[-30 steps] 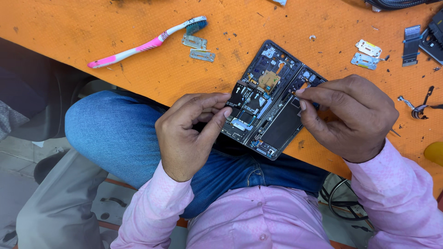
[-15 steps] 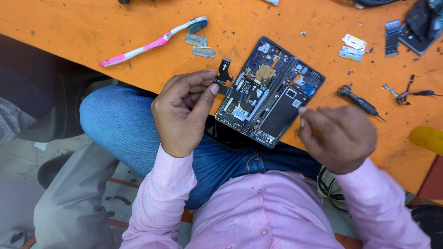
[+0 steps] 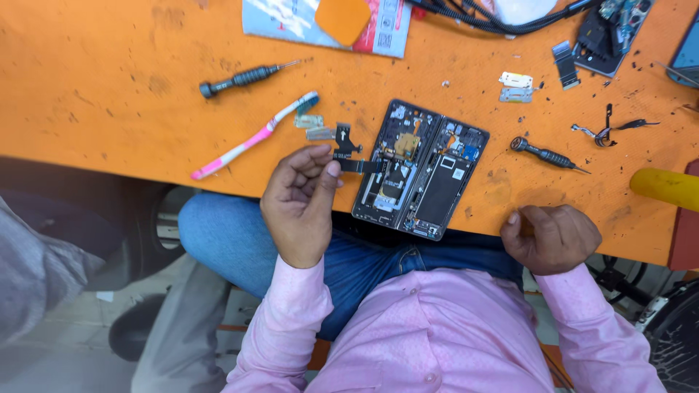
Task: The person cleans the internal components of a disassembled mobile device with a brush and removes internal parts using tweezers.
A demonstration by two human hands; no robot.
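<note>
Orange worktop point(image 3: 109, 109), its surface scuffed and flecked with dark marks, spanning the upper field under even, diffuse light. Below its front edge, a pale tiled floor point(image 3: 80, 320) at lower left; a dark wheel-like object point(image 3: 673, 342), only partly visible, at lower right.

- Pinched end of black flex part point(image 3: 351, 154) hidden inside left grip point(image 3: 300, 204).
- Right grip point(image 3: 551, 236) curled; contents impossible to tell.
- Far beyond right grip, dark phone part point(image 3: 610, 33) and blue screen point(image 3: 686, 54) cut off by edges.
</note>
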